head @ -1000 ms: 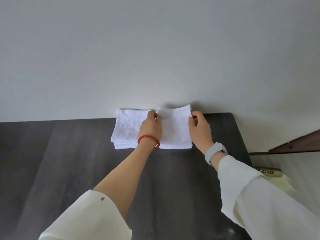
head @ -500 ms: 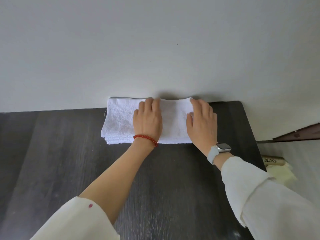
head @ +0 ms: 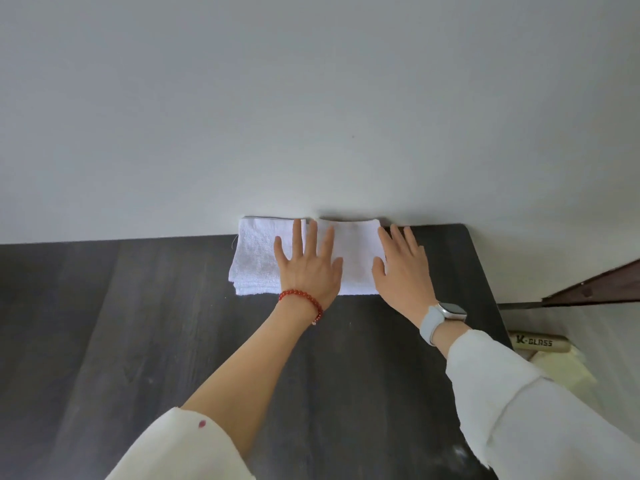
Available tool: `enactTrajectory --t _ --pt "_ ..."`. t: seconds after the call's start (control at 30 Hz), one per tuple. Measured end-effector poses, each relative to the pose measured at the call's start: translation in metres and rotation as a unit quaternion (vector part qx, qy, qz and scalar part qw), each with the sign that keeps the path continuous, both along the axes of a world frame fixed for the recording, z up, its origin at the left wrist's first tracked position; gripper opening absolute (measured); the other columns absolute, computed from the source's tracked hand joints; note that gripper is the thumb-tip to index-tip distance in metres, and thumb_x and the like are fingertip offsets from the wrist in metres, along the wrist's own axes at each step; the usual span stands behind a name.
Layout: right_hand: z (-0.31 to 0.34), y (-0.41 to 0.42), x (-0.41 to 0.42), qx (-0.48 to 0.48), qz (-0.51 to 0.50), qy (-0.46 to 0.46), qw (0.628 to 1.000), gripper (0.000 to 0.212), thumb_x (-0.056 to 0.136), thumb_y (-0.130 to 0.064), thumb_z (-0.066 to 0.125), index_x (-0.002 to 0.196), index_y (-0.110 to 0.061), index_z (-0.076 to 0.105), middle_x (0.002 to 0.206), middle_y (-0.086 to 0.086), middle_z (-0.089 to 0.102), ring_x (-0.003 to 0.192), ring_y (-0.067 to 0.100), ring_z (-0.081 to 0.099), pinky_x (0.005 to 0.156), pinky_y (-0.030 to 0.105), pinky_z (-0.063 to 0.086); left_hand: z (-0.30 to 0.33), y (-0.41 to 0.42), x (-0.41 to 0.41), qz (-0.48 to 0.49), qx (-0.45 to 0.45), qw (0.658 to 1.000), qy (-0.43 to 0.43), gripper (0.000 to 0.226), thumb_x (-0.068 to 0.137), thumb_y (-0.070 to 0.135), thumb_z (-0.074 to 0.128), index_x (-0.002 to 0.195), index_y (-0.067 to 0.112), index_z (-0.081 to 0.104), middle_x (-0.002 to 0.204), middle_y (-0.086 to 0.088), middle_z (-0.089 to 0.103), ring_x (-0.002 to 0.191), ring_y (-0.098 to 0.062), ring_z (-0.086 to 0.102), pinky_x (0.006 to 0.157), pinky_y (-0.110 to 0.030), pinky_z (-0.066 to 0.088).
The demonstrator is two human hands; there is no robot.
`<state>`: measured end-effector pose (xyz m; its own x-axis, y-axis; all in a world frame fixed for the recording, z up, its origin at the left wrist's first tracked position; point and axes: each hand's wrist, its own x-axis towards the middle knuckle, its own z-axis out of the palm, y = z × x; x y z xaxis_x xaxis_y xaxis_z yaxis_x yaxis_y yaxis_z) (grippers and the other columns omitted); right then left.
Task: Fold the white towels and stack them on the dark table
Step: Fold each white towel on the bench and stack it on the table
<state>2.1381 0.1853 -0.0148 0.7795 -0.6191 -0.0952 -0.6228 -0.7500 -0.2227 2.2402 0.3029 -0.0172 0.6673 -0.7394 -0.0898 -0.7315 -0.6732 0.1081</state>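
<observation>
Since half a second ago our left hand [head: 308, 268] and right hand [head: 401, 268] spread flat, fingers wide, holding nothing, pressing the white towels [head: 256, 258] at the dark table [head: 138, 323] back edge. Stack looks placed.

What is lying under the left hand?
The left hand lies flat, fingers spread, on the stack of folded white towels, on the dark table. The towel part beneath the palm is hidden.

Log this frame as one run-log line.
stage: pressing fold | left hand: flat on white towels | right hand: flat at stack's right edge | site: dark table, by wall
</observation>
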Motion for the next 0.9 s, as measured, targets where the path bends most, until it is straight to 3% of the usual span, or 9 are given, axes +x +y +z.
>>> enactTrajectory --t 0.17,0.33,0.43,0.6,0.73,0.9 --pt "0.044 0.033 -0.054 0.126 -0.058 0.002 0.990 0.040 0.098 -0.027 0.036 0.136 -0.018 0.040 0.146 0.002 0.037 0.141 0.024 0.020 0.115 0.050 0.017 0.044 0.042 -0.051 -0.002 -0.022 0.997 0.075 0.052 0.097 0.038 0.030 0.145 0.024 0.017 0.156 -0.001 0.008 0.144 -0.023 -0.004 0.113 -0.050 0.001" --pt "0.098 0.080 -0.130 0.221 -0.090 -0.036 0.970 0.039 0.098 -0.025 0.033 0.134 -0.015 0.043 0.137 0.005 0.049 0.126 0.024 0.044 0.106 0.037 0.036 0.094 0.087 -0.114 -0.003 -0.092 0.988 0.123 0.049 0.096 0.034 0.035 0.142 0.021 0.027 0.149 0.000 0.027 0.139 -0.018 0.021 0.111 -0.038 0.017" --pt "0.126 0.117 -0.192 0.211 -0.100 -0.084 0.969 0.036 0.098 -0.023 0.033 0.130 -0.016 0.048 0.131 0.003 0.054 0.121 0.021 0.049 0.098 0.030 0.039 0.119 0.115 -0.168 -0.023 -0.135 0.982 0.133 0.042 0.096 0.030 0.037 0.137 0.019 0.038 0.141 0.002 0.040 0.131 -0.018 0.032 0.108 -0.034 0.022" --pt "0.142 0.181 -0.316 0.172 -0.167 -0.183 0.954 0.032 0.097 -0.017 0.037 0.122 -0.012 0.056 0.122 0.003 0.061 0.115 0.021 0.053 0.092 0.027 0.040 0.138 0.164 -0.276 -0.081 -0.177 0.970 0.145 0.038 0.096 0.029 0.039 0.132 0.018 0.045 0.136 -0.001 0.046 0.125 -0.022 0.040 0.103 -0.035 0.028" --pt "0.142 0.226 -0.432 0.183 -0.220 -0.186 0.940 0.030 0.097 -0.016 0.039 0.119 -0.009 0.058 0.120 0.007 0.062 0.113 0.024 0.054 0.095 0.032 0.042 0.134 0.191 -0.376 -0.135 -0.147 0.962 0.187 0.036 0.096 0.029 0.039 0.130 0.019 0.047 0.133 0.000 0.048 0.122 -0.021 0.043 0.101 -0.034 0.029" --pt "0.140 0.250 -0.595 0.147 -0.343 -0.204 0.905 0.026 0.095 -0.015 0.044 0.110 -0.004 0.062 0.114 0.014 0.064 0.107 0.031 0.057 0.091 0.034 0.042 0.133 0.164 -0.511 -0.274 -0.091 0.936 0.203 0.036 0.095 0.029 0.040 0.129 0.019 0.049 0.133 -0.004 0.048 0.117 -0.024 0.049 0.100 -0.038 0.038"
